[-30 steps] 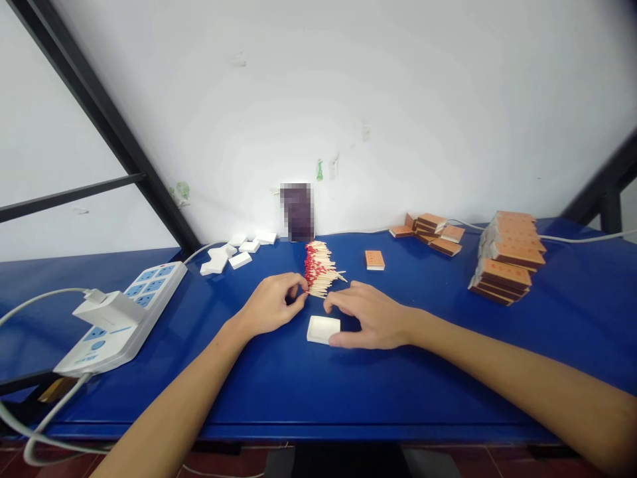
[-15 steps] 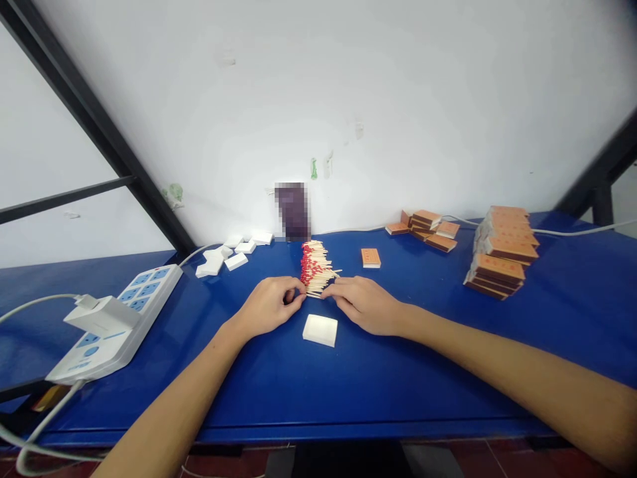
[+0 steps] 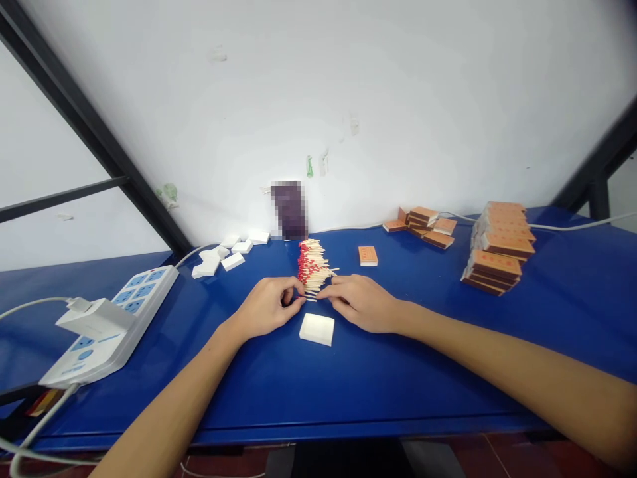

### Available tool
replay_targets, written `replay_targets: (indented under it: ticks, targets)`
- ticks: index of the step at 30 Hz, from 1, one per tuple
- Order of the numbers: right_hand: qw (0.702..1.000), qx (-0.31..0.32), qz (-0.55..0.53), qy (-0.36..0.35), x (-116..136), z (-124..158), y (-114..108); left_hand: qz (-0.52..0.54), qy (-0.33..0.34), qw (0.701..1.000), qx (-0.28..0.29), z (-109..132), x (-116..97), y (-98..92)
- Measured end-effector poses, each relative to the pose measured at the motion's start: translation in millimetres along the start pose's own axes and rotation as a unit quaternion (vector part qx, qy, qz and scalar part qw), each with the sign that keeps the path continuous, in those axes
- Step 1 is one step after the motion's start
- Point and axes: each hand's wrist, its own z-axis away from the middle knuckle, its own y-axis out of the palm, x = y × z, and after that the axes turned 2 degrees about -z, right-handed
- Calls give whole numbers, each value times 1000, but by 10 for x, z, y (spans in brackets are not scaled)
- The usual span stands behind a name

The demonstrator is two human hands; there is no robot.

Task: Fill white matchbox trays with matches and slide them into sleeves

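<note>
A pile of red-headed matches (image 3: 314,264) lies on the blue table, heads to the left. At its near end a few matches (image 3: 310,296) lie slightly apart from the rest, between my two hands. My left hand (image 3: 271,304) is closed, thumb and forefinger curled at the head ends of these matches. My right hand (image 3: 363,302) is closed at their bare ends, its fingertips touching the sticks. How firmly either hand grips is hard to see. Just in front of my hands sits a white matchbox tray (image 3: 317,329), its open side up.
Several white trays (image 3: 232,261) lie at the back left. A single orange matchbox (image 3: 368,255) is right of the pile; more matchboxes (image 3: 423,221) and a tall stack (image 3: 497,249) stand further right. A white power strip (image 3: 109,338) with cables occupies the left. The wall (image 3: 318,86) bounds the back.
A few matches at the near end have come slightly away from the pile towards me, between my fingertips. The whole view has shifted slightly; the other things have stayed in place.
</note>
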Motion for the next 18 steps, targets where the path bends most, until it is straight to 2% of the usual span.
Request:
replay_targets:
  ticks: [4, 14, 18]
  targets:
    - [1000, 14, 9, -1, 21, 0, -22, 1, -7, 1000, 8, -3, -9, -8]
    - [1000, -7, -3, 1, 48, -8, -22, 37, -11, 999, 33, 13, -76, 24]
    - [1000, 6, 14, 7, 46, -9, -18, 37, -10, 999, 19, 13, -87, 35]
